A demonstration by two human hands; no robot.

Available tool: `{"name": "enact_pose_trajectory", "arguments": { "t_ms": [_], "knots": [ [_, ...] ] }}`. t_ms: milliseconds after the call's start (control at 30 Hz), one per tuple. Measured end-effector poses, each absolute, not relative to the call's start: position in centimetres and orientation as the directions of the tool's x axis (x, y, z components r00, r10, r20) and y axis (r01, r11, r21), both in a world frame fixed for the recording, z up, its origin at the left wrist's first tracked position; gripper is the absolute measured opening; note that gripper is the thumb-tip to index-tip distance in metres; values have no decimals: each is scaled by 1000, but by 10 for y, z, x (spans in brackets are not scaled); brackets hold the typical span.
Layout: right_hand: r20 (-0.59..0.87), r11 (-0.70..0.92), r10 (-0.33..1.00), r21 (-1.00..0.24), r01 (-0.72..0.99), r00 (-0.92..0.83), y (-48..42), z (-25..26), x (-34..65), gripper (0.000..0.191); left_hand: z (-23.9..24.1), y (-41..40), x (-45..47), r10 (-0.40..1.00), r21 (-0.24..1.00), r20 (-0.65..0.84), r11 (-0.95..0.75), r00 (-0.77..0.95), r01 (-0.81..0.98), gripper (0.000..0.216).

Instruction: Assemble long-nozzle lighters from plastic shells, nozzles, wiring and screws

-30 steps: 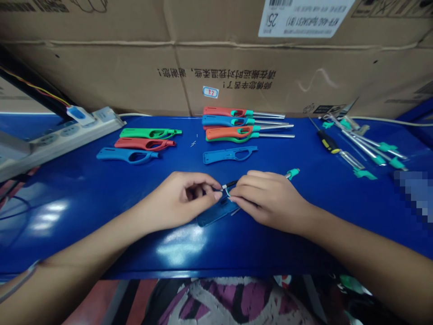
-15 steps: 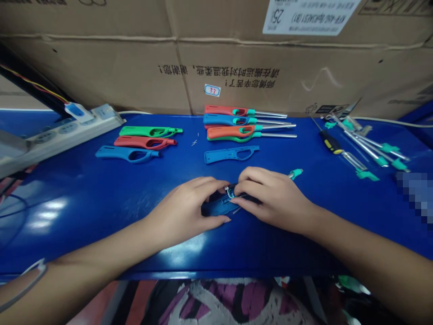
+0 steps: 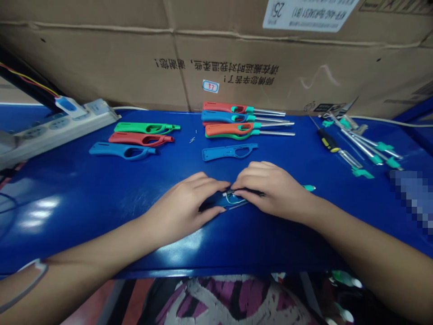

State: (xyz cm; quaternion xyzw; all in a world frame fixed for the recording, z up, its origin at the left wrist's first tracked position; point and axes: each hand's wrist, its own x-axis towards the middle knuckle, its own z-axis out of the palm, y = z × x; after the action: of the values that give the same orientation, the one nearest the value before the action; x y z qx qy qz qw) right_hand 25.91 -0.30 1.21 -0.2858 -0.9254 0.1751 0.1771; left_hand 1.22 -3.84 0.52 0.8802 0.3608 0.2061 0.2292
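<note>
A blue half of a lighter handle (image 3: 214, 202) lies low over the table between my hands, mostly hidden by fingers. My left hand (image 3: 184, 205) grips its wide end between thumb and fingers. At its inner side a thin pale wire (image 3: 233, 198) loops around. My right hand (image 3: 270, 187) has thumb and fingers pinched on the dark wired inner part of the lighter, which they largely cover. Just past that wrist a teal tip (image 3: 309, 188) shows. Beyond the hands lies the matching-coloured blue handle half (image 3: 230, 152), inner side up.
Assembled lighters with metal tubes (image 3: 277, 133) are stacked at the back. Green, red and blue handle shells (image 3: 123, 150) lie left, with small pins (image 3: 192, 140) beside them. On the right are a screwdriver (image 3: 327, 141) and loose tubes (image 3: 363, 146). A power strip (image 3: 67, 126) and cardboard box (image 3: 135, 67) border the table.
My right hand has flattened over the inner part, and the wire loop shows wider. The teal tip now appears farther right and nearer. The left hand keeps its grip; the view shifts slightly.
</note>
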Motion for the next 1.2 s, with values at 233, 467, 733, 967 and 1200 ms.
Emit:
{"name": "enact_pose_trajectory", "arguments": {
  "t_ms": [233,467,733,967,1200],
  "knots": [
    [229,828,557,-223,514,-798,-3,14,261,19,4,-38,12,728,511,216,-652,651,560,39],
    [295,875,482,-121,468,-825,-3,13,260,24,3,-37,12,712,492,235,-675,662,550,37],
    [266,909,398,19,417,-878,-1,23,266,19,6,-36,12,708,503,238,-675,665,539,35],
    [231,916,379,45,399,-896,0,26,267,21,6,-36,13,711,513,237,-670,662,536,35],
    [365,862,506,-204,464,-782,-1,24,266,18,9,-37,16,787,638,262,-575,558,512,31]
  ]
}}
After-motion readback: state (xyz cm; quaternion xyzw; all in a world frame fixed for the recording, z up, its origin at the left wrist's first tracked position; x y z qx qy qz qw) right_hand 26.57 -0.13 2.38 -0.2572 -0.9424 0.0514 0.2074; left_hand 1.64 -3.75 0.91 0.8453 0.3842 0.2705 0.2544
